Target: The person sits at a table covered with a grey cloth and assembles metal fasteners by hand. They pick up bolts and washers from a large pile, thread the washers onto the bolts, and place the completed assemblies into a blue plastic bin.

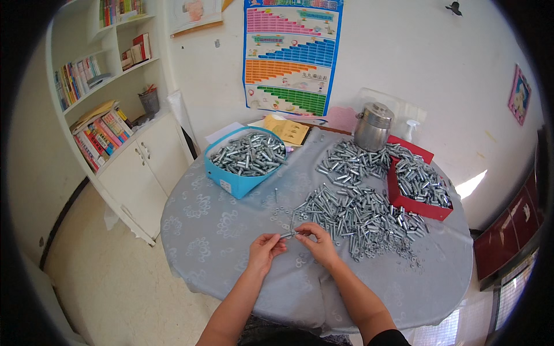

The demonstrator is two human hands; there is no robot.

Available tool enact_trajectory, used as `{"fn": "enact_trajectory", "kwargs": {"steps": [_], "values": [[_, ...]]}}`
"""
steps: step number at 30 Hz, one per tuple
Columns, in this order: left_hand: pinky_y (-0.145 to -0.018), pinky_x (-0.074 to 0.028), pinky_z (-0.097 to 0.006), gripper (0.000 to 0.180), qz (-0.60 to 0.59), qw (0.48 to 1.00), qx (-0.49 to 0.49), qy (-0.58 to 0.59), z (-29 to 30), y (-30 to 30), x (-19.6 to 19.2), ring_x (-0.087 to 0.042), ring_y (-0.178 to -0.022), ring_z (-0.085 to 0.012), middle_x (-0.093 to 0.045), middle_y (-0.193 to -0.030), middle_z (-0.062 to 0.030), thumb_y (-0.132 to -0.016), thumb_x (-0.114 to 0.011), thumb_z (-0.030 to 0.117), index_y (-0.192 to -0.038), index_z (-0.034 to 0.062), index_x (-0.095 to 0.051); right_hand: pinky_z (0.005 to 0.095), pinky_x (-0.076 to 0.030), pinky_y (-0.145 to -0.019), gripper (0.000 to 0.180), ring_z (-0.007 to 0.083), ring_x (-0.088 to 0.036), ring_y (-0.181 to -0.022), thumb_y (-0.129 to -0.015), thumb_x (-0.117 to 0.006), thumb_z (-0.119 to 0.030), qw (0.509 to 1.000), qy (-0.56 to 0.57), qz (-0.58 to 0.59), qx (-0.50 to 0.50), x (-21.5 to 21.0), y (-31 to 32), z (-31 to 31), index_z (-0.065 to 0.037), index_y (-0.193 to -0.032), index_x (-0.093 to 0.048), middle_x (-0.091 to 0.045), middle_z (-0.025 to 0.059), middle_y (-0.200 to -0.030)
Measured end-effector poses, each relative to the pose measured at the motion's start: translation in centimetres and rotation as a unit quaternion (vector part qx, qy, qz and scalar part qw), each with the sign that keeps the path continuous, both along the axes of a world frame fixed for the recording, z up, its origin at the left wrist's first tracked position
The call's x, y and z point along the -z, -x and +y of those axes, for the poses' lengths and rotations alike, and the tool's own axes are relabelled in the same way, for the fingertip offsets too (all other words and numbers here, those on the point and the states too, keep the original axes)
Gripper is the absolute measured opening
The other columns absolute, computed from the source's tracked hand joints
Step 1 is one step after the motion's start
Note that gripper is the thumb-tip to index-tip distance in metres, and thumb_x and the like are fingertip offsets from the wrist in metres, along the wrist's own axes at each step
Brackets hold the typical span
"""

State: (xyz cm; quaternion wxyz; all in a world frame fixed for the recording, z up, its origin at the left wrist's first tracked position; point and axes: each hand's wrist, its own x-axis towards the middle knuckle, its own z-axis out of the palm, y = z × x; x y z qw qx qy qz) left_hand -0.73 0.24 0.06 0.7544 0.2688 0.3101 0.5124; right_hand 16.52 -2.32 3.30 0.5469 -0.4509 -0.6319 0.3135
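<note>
Over the near middle of the table, my left hand [265,252] pinches one end of a metal bolt [287,234]. My right hand [318,244] has its thumb and fingers closed on the bolt's other end; any small part between those fingertips is too small to make out. Just beyond my hands spreads a pile of long silvery bolts [340,209]. Small nuts and washers [369,247] lie loose at its near right side, and a few more rings [279,218] are scattered left of the pile. A lone bolt [276,195] is apart from the rest.
At the back left stands a blue box [235,185] heaped with metal sleeves or bolts. A red box [424,211], also full, sits at the right. Behind the pile are a steel canister [372,131] and a white pump bottle [411,131]. Grey cloth [196,233] covers the round table.
</note>
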Motion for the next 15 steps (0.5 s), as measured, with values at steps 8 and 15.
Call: {"fn": "enact_trajectory", "kwargs": {"steps": [8, 15], "values": [[-0.058, -0.054, -0.027, 0.010, 0.022, 0.999, 0.027, -0.001, -0.1, 0.2, -0.3, -0.061, -0.062, -0.0156, -0.062, -0.079, -0.0129, -0.082, -0.059, 0.008, -0.086, 0.0011, -0.054, 0.0231, -0.043, -0.068, 0.015, 0.0105, -0.053, -0.073, -0.079, -0.063, -0.011, 0.997, 0.067, -0.028, 0.034, 0.3, 0.0, -0.3, -0.001, -0.089, -0.060, -0.058, 0.0034, -0.077], [-0.057, -0.054, -0.028, 0.010, 0.047, 0.998, 0.011, -0.038, -0.4, -0.3, -0.3, -0.061, -0.061, -0.0170, -0.062, -0.078, -0.0131, -0.081, -0.059, 0.007, -0.084, 0.0003, -0.053, 0.0235, -0.044, -0.063, 0.019, 0.0099, -0.054, -0.068, -0.080, -0.063, -0.017, 0.987, 0.155, 0.024, 0.019, 1.0, 0.1, -0.2, 0.001, -0.086, -0.059, -0.060, 0.0046, -0.075]]}}
